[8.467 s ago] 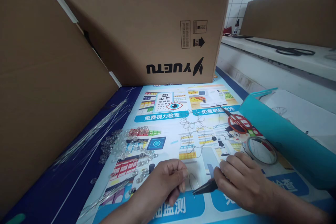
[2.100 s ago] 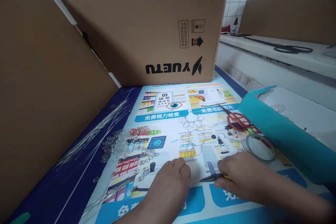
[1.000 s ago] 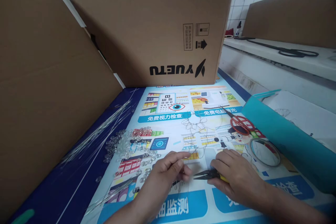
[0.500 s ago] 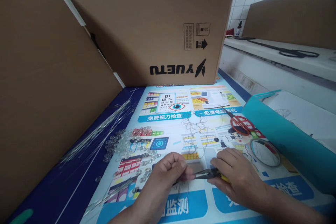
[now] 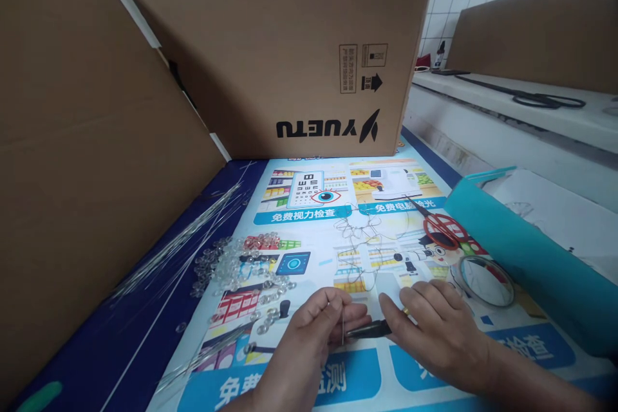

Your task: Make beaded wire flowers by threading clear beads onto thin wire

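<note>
My left hand (image 5: 316, 328) is pinched shut on a short piece of thin wire (image 5: 342, 327) that stands upright between thumb and forefinger. My right hand (image 5: 434, 331) grips small black pliers (image 5: 367, 330), whose tips point left at that wire, just beside my left fingers. Both hands rest low on a printed poster (image 5: 309, 212) covering the table. A heap of clear glass beads (image 5: 232, 267) lies to the left of my left hand. A tangle of bent wire (image 5: 360, 241) sits just beyond the hands.
Straight wire rods (image 5: 178, 238) lie along the left edge by a leaning cardboard sheet (image 5: 87, 161). A large cardboard box (image 5: 290, 58) stands behind. Red scissors (image 5: 437, 225), a tape roll (image 5: 485, 280) and a teal folder (image 5: 526, 257) lie at right.
My left hand has turned the wire upright between its fingertips. The pliers have slid left until their tips meet the wire. The view shifted slightly.
</note>
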A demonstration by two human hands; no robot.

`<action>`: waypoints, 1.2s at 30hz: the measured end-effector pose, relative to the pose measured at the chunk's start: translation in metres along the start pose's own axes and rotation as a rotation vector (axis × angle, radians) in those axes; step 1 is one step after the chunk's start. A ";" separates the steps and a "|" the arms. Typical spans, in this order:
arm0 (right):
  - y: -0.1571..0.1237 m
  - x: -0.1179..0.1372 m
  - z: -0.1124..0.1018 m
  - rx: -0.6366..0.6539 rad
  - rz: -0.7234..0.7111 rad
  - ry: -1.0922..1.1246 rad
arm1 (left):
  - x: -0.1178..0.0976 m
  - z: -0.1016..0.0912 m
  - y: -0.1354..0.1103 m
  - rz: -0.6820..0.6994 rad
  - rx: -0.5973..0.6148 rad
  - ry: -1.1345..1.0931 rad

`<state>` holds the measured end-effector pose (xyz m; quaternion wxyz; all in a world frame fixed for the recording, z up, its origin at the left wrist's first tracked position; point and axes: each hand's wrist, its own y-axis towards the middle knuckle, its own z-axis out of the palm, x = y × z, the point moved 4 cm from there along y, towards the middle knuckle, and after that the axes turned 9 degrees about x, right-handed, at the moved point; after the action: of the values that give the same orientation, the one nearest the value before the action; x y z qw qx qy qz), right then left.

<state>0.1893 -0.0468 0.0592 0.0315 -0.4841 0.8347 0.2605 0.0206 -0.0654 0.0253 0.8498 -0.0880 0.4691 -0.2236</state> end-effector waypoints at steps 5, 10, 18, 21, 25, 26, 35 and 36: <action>0.002 0.001 -0.003 -0.008 -0.020 -0.005 | 0.002 0.000 0.000 0.007 0.000 -0.024; 0.003 0.002 -0.002 -0.007 -0.017 0.000 | 0.001 0.002 0.001 -0.019 -0.024 0.001; 0.002 0.002 0.000 0.022 -0.027 0.031 | 0.002 0.002 0.001 -0.043 -0.016 0.059; 0.002 0.002 -0.001 0.024 -0.023 0.034 | 0.002 0.002 0.002 -0.042 -0.008 0.066; 0.001 0.003 -0.002 0.016 -0.017 0.040 | 0.002 0.002 0.002 -0.036 0.013 0.089; 0.001 0.003 -0.002 0.019 -0.016 0.044 | 0.002 0.002 0.002 -0.037 0.016 0.092; 0.003 0.004 -0.001 0.043 -0.030 0.071 | 0.002 0.002 0.002 -0.025 0.025 0.114; 0.003 0.004 0.000 0.048 -0.029 0.072 | 0.002 0.002 0.002 -0.026 0.025 0.112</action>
<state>0.1850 -0.0486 0.0598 0.0168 -0.5045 0.8342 0.2221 0.0241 -0.0643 0.0240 0.8203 -0.0706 0.5120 -0.2449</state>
